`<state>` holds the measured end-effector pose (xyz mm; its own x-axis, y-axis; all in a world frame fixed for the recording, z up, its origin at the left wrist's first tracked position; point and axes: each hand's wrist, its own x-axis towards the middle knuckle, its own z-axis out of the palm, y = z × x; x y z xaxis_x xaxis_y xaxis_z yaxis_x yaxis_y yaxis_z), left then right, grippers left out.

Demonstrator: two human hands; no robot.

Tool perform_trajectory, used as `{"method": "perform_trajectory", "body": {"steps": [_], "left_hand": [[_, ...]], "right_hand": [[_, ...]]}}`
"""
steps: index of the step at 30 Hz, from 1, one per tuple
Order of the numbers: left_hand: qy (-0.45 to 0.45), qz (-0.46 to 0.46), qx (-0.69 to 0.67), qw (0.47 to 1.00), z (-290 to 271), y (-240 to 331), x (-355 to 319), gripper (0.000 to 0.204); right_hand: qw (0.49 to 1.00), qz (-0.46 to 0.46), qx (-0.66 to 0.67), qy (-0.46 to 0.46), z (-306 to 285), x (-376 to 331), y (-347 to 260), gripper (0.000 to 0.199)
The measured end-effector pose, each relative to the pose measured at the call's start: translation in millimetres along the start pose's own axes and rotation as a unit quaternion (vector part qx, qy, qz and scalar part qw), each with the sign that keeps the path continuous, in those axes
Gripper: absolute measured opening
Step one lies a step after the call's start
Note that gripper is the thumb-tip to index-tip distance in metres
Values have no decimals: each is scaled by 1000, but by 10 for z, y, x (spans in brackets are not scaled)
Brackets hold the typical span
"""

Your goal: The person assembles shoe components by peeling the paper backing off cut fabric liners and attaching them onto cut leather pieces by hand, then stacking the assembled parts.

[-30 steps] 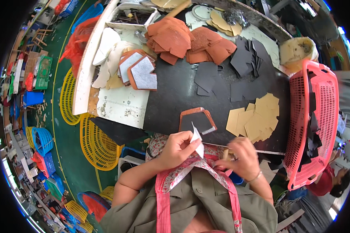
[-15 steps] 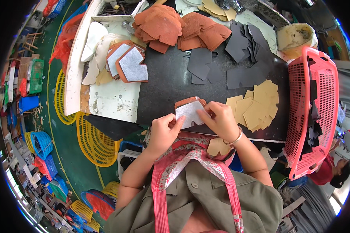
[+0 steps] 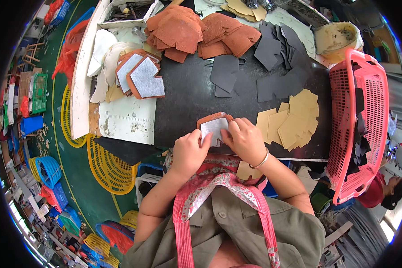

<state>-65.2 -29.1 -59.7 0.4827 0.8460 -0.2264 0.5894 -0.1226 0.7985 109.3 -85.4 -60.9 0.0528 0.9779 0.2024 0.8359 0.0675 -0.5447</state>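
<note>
My left hand [image 3: 190, 152] and my right hand [image 3: 244, 139] both press on a pale grey liner piece [image 3: 213, 129] that lies on a rust-brown cut piece [image 3: 210, 119] at the near edge of the black work mat [image 3: 187, 98]. The fingers of both hands pinch the liner's lower edges. A bangle circles my right wrist. A stack of tan cut pieces [image 3: 292, 123] lies just right of my right hand.
Rust-brown pieces [image 3: 196, 31] and black pieces [image 3: 263, 67] are piled at the far side. Finished lined pieces [image 3: 140, 78] sit at the left on a white board [image 3: 125, 120]. A pink basket [image 3: 359, 120] stands at the right, yellow baskets [image 3: 107, 169] on the floor at the left.
A second ago I held the grey liner up off the table with my left hand. Now it lies on the brown piece and both hands press it down.
</note>
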Motion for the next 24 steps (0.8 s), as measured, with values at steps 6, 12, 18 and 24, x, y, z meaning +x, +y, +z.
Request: {"method": "perform_trajectory", "body": {"steps": [6,12,18,24], "left_hand": [[39,83,222,971,27,42,-36,31],[26,66,309,948,-145,184,35,39],[150,184,263,935,-411,270,459,23],[229,320,364,844,-653,284,1598,31]], "right_hand": [[994,18,-105,-5,-254,403,126,25],[986,-93,-135,37,-101,862,314,15],[992,-75,-100,-4,-67,894,363,18],[991,-63,-118,-29,-67,822,275,24]]}}
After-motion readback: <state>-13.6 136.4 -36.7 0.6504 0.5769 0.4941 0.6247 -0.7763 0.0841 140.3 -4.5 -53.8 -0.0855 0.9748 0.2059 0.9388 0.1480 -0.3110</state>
